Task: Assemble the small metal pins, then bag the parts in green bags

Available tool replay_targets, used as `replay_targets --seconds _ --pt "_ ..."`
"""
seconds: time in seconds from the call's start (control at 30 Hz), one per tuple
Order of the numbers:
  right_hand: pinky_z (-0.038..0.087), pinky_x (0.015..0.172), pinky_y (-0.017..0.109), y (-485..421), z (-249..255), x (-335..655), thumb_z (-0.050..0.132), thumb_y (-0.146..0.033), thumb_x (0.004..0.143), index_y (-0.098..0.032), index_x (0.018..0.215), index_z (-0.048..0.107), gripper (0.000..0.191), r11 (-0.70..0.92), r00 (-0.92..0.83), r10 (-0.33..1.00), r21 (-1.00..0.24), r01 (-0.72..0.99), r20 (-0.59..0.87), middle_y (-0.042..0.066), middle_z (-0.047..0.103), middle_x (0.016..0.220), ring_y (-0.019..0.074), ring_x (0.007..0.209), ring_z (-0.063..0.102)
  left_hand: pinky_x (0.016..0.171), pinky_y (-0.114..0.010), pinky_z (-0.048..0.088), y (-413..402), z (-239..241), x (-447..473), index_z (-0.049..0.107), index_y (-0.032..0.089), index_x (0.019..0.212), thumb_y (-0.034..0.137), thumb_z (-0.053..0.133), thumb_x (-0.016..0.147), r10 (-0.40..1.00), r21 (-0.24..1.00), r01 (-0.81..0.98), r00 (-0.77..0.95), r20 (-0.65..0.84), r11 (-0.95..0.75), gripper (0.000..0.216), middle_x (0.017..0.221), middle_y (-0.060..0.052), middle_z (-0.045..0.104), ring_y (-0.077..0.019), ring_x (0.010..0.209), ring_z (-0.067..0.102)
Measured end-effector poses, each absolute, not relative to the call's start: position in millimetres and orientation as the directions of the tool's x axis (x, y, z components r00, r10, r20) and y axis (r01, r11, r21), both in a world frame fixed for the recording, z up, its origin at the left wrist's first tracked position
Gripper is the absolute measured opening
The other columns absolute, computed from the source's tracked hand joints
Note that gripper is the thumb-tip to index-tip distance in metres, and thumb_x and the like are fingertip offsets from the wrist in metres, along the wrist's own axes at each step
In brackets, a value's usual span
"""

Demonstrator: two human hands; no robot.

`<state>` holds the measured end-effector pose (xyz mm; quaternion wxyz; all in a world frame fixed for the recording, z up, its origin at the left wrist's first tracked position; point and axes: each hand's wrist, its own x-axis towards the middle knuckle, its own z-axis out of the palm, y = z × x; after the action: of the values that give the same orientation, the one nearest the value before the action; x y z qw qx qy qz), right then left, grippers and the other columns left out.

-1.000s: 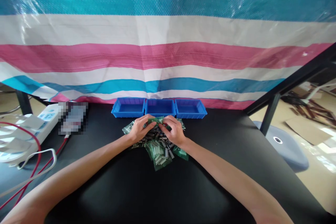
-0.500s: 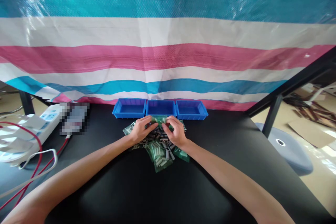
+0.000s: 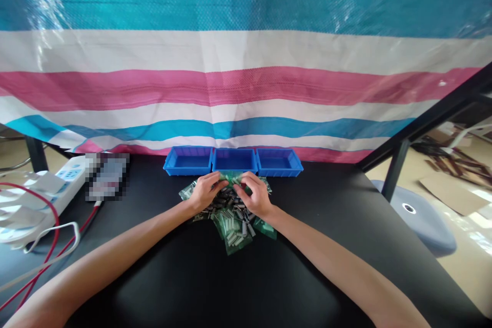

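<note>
A heap of small green plastic bags (image 3: pixel 234 228) holding small grey and dark parts lies on the black table (image 3: pixel 230 287), just in front of three blue trays. My left hand (image 3: pixel 204 191) and my right hand (image 3: pixel 255 195) rest on the far side of the heap. Both pinch the same green bag (image 3: pixel 232 178) between thumb and fingers, one hand at each end. Loose dark parts (image 3: pixel 226 202) show between my wrists.
Three shallow blue trays (image 3: pixel 188 161) (image 3: pixel 234 160) (image 3: pixel 279 162) stand side by side at the table's back edge under a striped tarp (image 3: pixel 246 87). At the left lie a white power strip (image 3: pixel 65 179), red and white cables (image 3: pixel 46 225) and a blurred object (image 3: pixel 105 177). A grey round object (image 3: pixel 417 215) sits on the floor at the right.
The view has shifted slightly. My hands stay on the same green bag, with the fingers working a little at its ends.
</note>
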<state>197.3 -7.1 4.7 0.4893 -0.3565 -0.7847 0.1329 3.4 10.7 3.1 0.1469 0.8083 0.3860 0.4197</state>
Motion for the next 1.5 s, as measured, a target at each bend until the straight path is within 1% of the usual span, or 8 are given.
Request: replay_targets --seconds 0.2,0.3,0.5,0.7,1.07,1.17,1.33,1.5 --pt "0.048 0.067 0.029 -7.8 4.9 198.3 0.052 -0.022 0.089 -0.019 0.083 0.054 0.007 0.703 -0.236 0.699 -0.589 0.4 0.675 0.005 0.056 0.082 0.0165 0.074 0.055 0.053 -0.021 0.037 11.2 0.9 2.1 0.051 0.016 0.065 0.047 0.059 0.084 0.772 0.575 0.526 0.32 0.549 -0.626 0.037 0.059 0.003 0.047 -0.0098 0.054 0.044" --pt "0.048 0.068 0.03 -6.9 4.1 198.9 0.051 -0.022 0.09 -0.019 0.086 0.054 0.005 0.688 -0.213 0.711 -0.602 0.406 0.67 0.004 0.055 0.079 0.0157 0.071 0.054 0.054 -0.02 0.039 9.9 1.7 3.0 0.053 0.016 0.07 0.044 0.061 0.084 0.771 0.578 0.522 0.309 0.557 -0.627 0.032 0.06 0.004 0.049 -0.0092 0.054 0.045" --pt "0.048 0.068 0.03 -6.4 5.1 198.1 0.051 -0.021 0.09 -0.02 0.087 0.054 0.005 0.684 -0.222 0.718 -0.613 0.396 0.659 0.003 0.055 0.079 0.0157 0.07 0.054 0.057 -0.021 0.041 7.7 6.1 4.2 0.057 0.016 0.072 0.037 0.059 0.087 0.747 0.6 0.448 0.337 0.574 -0.663 0.026 0.066 0.001 0.053 -0.01 0.059 0.048" --pt "0.046 0.066 0.03 -6.8 5.0 198.5 0.05 -0.022 0.09 -0.02 0.081 0.053 0.01 0.663 -0.215 0.736 -0.619 0.421 0.641 0.002 0.053 0.075 0.0164 0.069 0.053 0.052 -0.022 0.036 8.7 6.0 4.0 0.049 0.016 0.059 0.034 0.051 0.092 0.725 0.588 0.426 0.348 0.595 -0.687 0.038 0.057 0.002 0.042 -0.01 0.054 0.041" --pt "0.043 0.065 0.03 -5.9 4.7 199.1 0.048 -0.026 0.092 -0.021 0.078 0.049 0.015 0.659 -0.234 0.741 -0.614 0.435 0.629 0.003 0.051 0.073 0.0167 0.069 0.05 0.053 -0.024 0.036 7.3 9.2 3.8 0.047 0.016 0.056 0.032 0.048 0.093 0.713 0.58 0.415 0.4 0.576 -0.701 0.041 0.057 0.001 0.04 -0.0102 0.054 0.04" --pt "0.043 0.065 0.029 -5.9 5.4 199.0 0.047 -0.026 0.092 -0.021 0.076 0.049 0.016 0.655 -0.226 0.743 -0.616 0.438 0.63 0.002 0.05 0.072 0.0164 0.068 0.05 0.053 -0.024 0.036 7.7 8.2 4.2 0.048 0.017 0.057 0.034 0.048 0.093 0.719 0.571 0.438 0.384 0.58 -0.694 0.04 0.057 0.001 0.043 -0.0104 0.054 0.041" --pt "0.043 0.065 0.029 -5.8 4.8 198.7 0.047 -0.027 0.091 -0.021 0.075 0.047 0.017 0.664 -0.225 0.734 -0.607 0.437 0.641 0.002 0.05 0.071 0.0167 0.068 0.05 0.055 -0.021 0.041 7.9 6.5 5.3 0.053 0.017 0.069 0.04 0.054 0.089 0.758 0.575 0.506 0.317 0.569 -0.643 0.031 0.061 0.002 0.052 -0.01 0.055 0.048" --pt "0.044 0.066 0.03 -6.8 4.2 198.5 0.048 -0.026 0.091 -0.021 0.076 0.047 0.015 0.676 -0.241 0.725 -0.599 0.43 0.645 0.002 0.05 0.072 0.0167 0.069 0.051 0.051 -0.021 0.039 9.3 4.6 5.2 0.052 0.017 0.065 0.043 0.054 0.088 0.766 0.567 0.535 0.288 0.575 -0.627 0.035 0.057 0.002 0.053 -0.01 0.052 0.048"
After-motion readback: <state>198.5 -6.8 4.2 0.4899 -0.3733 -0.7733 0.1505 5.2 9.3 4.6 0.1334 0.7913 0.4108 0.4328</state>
